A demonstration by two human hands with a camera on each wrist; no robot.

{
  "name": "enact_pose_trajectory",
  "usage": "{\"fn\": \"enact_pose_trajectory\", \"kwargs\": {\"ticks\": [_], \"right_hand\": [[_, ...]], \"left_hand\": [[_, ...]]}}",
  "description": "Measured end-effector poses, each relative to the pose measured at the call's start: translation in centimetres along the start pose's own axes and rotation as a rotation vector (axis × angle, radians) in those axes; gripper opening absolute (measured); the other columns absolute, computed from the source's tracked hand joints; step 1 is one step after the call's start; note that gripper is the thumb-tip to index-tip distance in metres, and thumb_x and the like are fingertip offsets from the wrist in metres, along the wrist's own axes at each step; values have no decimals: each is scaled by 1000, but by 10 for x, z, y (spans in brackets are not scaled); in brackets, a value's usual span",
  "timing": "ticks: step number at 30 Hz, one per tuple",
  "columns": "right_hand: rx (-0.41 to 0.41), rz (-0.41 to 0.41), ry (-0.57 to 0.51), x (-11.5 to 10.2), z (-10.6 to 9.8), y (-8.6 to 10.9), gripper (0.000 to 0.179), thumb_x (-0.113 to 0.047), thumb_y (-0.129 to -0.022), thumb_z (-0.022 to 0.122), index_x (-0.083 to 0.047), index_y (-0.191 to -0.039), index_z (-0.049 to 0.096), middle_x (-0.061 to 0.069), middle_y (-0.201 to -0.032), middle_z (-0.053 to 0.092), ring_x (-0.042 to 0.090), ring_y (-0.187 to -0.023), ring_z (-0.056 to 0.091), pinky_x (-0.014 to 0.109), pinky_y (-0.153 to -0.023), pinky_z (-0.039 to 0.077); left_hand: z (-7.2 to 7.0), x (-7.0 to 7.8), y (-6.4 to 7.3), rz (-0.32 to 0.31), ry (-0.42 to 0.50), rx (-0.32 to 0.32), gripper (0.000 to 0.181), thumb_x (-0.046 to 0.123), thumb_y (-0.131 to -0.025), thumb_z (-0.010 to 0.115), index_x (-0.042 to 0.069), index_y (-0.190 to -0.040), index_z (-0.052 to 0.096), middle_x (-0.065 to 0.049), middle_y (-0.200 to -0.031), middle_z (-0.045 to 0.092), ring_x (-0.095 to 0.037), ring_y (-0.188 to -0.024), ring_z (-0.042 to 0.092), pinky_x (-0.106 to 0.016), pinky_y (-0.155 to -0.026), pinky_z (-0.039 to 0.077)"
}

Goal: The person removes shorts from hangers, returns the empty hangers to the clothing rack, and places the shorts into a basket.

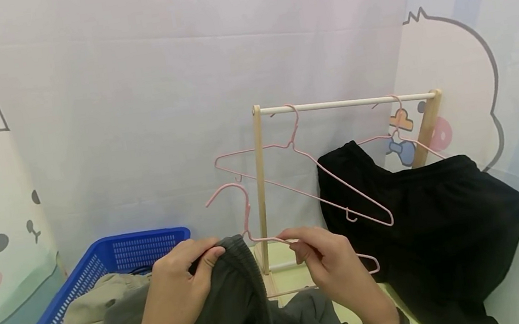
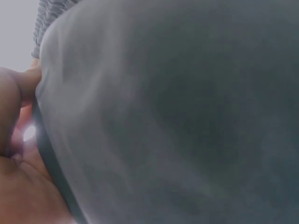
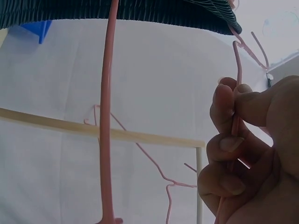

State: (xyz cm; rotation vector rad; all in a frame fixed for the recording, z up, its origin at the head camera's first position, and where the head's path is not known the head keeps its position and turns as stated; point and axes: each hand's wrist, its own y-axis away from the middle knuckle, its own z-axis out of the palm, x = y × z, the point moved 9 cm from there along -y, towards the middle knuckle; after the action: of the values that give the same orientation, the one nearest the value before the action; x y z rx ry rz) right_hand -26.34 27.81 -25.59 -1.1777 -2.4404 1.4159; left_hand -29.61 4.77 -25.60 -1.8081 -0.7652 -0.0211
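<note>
In the head view my left hand pinches the elastic waistband of dark grey pants between thumb and fingers. My right hand grips one shoulder of a pink hanger, its hook pointing up. The hanger's other side runs into the waistband opening, hidden by the cloth. The right wrist view shows the fingers curled round the pink wire, with the ribbed waistband across the top. Grey cloth fills most of the left wrist view, beside part of the left hand.
A clothes rack stands behind the hands. From its white rail hang a bare pink hanger and, to the right, another hanger with black pants. A blue basket at left holds beige clothing.
</note>
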Motion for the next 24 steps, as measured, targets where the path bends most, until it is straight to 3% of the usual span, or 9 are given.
{"fn": "enact_pose_trajectory", "kwargs": {"ticks": [16, 24], "right_hand": [[42, 5, 0, 5, -16, 0, 36, 4, -98, 65, -23, -121, 72, -10, -82, 61, 3, -66, 54, 14, -55, 40], [53, 18, 16, 8, -24, 0, 36, 5, -98, 66, -24, -119, 72, -12, -79, 61, 0, -59, 45, 14, -50, 36]], "left_hand": [[1, -4, 0, -20, 1, -19, 15, 13, -93, 78, 15, -108, 81, 5, -95, 75, -6, -80, 67, -27, -65, 55], [0, -5, 0, -27, -10, -28, 16, 12, -92, 78, 13, -108, 81, 3, -95, 75, -6, -80, 67, -27, -65, 55]]}}
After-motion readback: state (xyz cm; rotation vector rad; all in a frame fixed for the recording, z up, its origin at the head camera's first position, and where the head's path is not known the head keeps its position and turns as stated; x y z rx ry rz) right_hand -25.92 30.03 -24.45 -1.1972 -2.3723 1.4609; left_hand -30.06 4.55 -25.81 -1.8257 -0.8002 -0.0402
